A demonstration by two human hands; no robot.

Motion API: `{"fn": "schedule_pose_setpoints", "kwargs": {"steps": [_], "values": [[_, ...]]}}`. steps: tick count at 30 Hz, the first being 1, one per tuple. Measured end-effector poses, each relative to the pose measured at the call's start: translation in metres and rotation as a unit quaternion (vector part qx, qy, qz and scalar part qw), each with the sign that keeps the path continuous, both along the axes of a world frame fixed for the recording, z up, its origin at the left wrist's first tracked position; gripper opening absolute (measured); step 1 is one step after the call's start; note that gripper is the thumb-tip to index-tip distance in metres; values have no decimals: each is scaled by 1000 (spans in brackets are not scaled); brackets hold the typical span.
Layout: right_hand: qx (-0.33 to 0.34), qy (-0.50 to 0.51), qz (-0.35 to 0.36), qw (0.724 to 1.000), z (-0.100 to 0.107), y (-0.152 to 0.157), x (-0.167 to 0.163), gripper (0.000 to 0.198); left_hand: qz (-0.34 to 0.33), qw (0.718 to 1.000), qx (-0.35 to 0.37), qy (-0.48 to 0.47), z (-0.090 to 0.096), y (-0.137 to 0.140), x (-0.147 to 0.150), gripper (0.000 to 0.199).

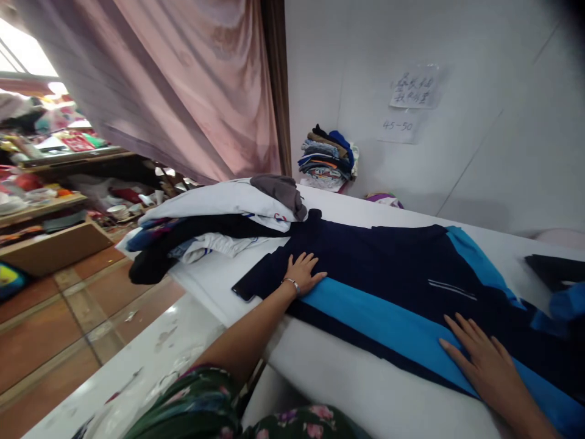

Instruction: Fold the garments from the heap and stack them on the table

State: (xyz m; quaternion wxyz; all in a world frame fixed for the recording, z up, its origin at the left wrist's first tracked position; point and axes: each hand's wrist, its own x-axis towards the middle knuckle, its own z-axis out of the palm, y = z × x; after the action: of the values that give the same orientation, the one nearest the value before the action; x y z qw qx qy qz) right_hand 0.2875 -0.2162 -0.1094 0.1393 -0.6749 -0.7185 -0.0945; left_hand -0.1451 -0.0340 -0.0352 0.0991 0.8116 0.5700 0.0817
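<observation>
A navy garment [388, 256] with a bright blue stripe and blue panels lies spread on the white table; whether it is a jacket or another item I cannot tell. My left hand [302, 272], with a bracelet at the wrist, rests flat on its left end, fingers spread. Further right, my right hand [479, 350] lies over the blue stripe with its fingers apart. Two thin pale lines show on the navy cloth between the hands. Beside the garment's left end is a heap of clothes [219, 207] in white, black and grey.
Folded clothes [326, 158] stand stacked against the wall. Dark and blue cloth [560, 274] lies at the right edge. Handwritten paper signs [414, 86] hang on the wall. A pink curtain [205, 79] drapes behind the table [347, 390]. Cluttered shelves [46, 207] are at left.
</observation>
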Motion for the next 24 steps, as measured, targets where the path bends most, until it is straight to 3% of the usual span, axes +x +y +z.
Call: {"fn": "schedule_pose_setpoints", "kwargs": {"steps": [5, 11, 14, 17, 19, 22, 24], "values": [[2, 9, 12, 1000, -5, 1, 8, 69, 7, 1000, -17, -19, 0, 2, -2, 62], [102, 47, 11, 994, 25, -8, -12, 65, 14, 999, -11, -50, -2, 3, -6, 56], [66, 35, 48, 996, 26, -9, -26, 67, 12, 998, -10, -53, -1, 3, -6, 55], [16, 9, 80, 997, 12, -5, -30, 72, 14, 999, -7, -45, 2, -1, -4, 55], [9, -2, 79, 997, 3, -2, -27, 73, 13, 999, 23, -29, 6, -5, -4, 51], [9, -5, 82, 997, -2, -2, -22, 71, 1, 992, 124, -5, 14, -13, -10, 36], [7, -1, 83, 996, -2, -2, -19, 69, 35, 981, 189, -2, 21, -15, -20, 30]]}}
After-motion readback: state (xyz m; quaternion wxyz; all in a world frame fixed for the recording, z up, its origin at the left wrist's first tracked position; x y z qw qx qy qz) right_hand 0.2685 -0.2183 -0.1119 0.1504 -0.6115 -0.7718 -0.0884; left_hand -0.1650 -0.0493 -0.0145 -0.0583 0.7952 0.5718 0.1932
